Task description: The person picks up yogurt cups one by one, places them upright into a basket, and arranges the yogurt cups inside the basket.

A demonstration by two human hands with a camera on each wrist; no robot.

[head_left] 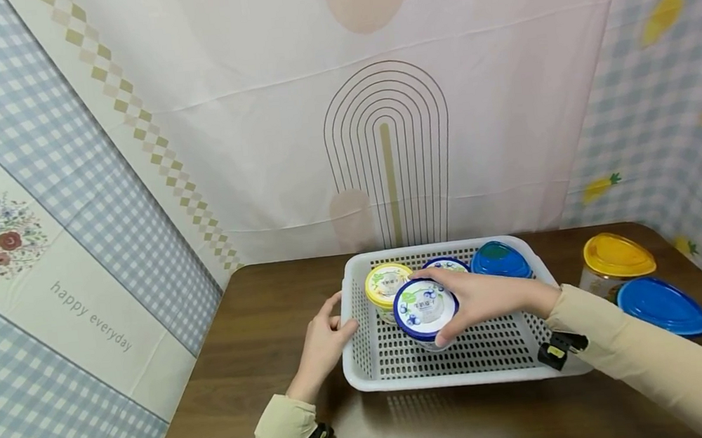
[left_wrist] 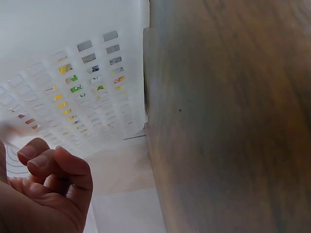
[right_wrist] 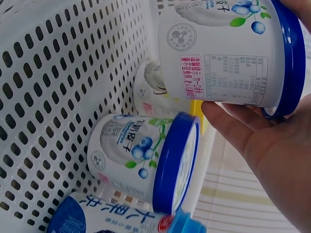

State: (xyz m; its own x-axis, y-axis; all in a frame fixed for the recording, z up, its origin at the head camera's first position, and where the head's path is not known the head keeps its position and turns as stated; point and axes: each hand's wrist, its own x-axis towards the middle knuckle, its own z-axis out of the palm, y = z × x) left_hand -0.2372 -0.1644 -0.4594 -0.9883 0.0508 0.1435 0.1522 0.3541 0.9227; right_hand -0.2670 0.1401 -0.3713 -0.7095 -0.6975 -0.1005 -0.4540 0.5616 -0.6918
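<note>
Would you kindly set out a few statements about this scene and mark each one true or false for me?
1. The right hand holds a blue-rimmed tub. True.
2. The yellow-rimmed tub is outside the white basket. False: the yellow-rimmed tub is inside the white basket.
3. The left hand is at the left end of the white basket. True.
4. The yellow-lidded container is inside the white basket. False: the yellow-lidded container is on the table, to the right of the white basket.
5. A second blue-rimmed tub is inside the white basket. True.
</note>
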